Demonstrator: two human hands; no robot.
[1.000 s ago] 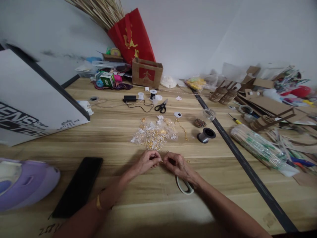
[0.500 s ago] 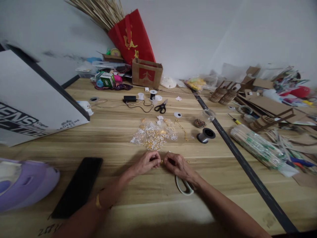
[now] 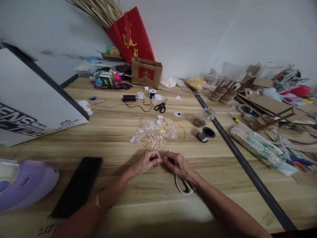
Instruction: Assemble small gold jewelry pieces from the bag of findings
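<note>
My left hand (image 3: pixel 148 162) and my right hand (image 3: pixel 177 163) are close together over the wooden table, fingertips pinched. Between them shows a tiny gold piece (image 3: pixel 161 161), gripped by my left fingertips and close to the right ones. What my right fingers pinch is too small to make out. Just beyond my hands lies a pile of small gold and silver findings (image 3: pixel 155 138), partly in clear bags. A gold chain (image 3: pixel 184 130) lies to its right. Under my right wrist, a pale scissor handle (image 3: pixel 182 186) sticks out; the rest is hidden.
A black phone (image 3: pixel 78 186) lies left of my forearm. Farther back are black scissors (image 3: pixel 160 106), a black adapter (image 3: pixel 129 98) and a wire spool (image 3: pixel 206 135). Wrapped sticks (image 3: pixel 257 145) lie on the right, a white box (image 3: pixel 37 99) on the left.
</note>
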